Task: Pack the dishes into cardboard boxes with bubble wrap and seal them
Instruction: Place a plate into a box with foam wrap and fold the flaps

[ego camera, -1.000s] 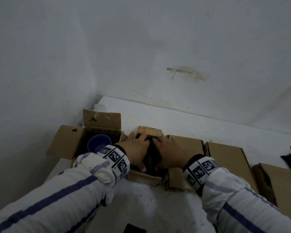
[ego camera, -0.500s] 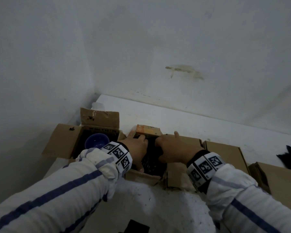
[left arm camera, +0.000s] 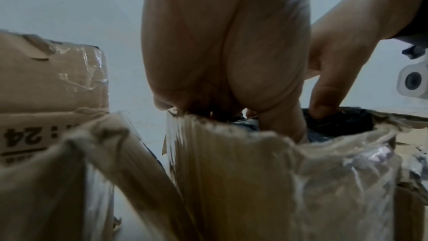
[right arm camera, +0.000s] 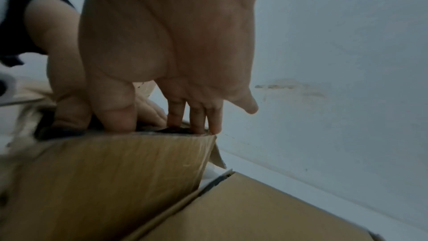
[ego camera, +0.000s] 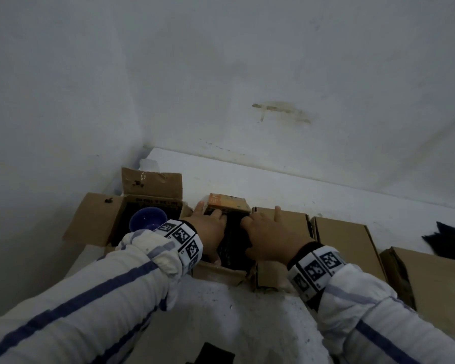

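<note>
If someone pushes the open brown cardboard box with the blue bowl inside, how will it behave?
The open brown cardboard box would probably slide easily, since it sits flat on the white surface. Its raised flaps look floppy. The blue bowl appears unwrapped, so it might shift and chip.

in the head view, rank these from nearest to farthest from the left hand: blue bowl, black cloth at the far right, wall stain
1. blue bowl, in the open box just left of the left hand.
2. wall stain, up on the wall, to the right.
3. black cloth, at the far right edge.
</note>
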Available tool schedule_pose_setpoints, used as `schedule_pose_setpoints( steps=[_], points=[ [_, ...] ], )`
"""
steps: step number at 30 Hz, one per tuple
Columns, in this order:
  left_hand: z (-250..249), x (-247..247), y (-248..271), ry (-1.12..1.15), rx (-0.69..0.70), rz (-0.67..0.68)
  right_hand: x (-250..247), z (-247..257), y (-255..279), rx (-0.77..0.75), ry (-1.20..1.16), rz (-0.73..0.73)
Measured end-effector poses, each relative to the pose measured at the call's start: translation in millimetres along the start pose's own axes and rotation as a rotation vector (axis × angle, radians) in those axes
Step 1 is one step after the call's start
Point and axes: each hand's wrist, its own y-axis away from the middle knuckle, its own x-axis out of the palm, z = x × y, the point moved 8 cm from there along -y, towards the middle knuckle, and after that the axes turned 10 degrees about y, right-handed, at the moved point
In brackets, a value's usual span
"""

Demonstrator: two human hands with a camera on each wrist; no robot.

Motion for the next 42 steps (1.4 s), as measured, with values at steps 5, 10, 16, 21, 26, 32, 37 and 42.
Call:
schedule_pose_setpoints(
  steps=[5, 10, 16, 21, 26, 32, 37, 42],
  points=[
    [0, -1, 1, -0.018, 0.001, -0.040, 5, 22, -2, 0.056, 0.105, -0.120],
    [1, -4, 7, 0.002, 0.019, -0.108, 9, 11, 4, 0.024, -0.119, -0.083],
    [6, -8, 24, 0.060, 0.083, -0.287, 5, -37, 32, 0.267, -0.773, -0.163],
    [13, -5, 28, 0.149, -0.018, -0.284, 16, -8, 22, 0.195, -0.761, 0.007],
    [8, 1, 22, 0.144, -0.040, -0.306, 13, 2, 5, 0.194, -0.600, -0.011],
    [14, -5, 25, 0.305, -0.033, -0.261, 26, -10, -3, 0.280, -0.756, 0.061],
    [56, -36, 18, 0.777, -0.132, -0.386, 34, -29, -16, 0.385, -1.244, 0.069],
    [70, -44, 6, 0.918, -0.298, -0.399, 29, -29, -24, 0.352, -1.400, 0.055]
  ],
)
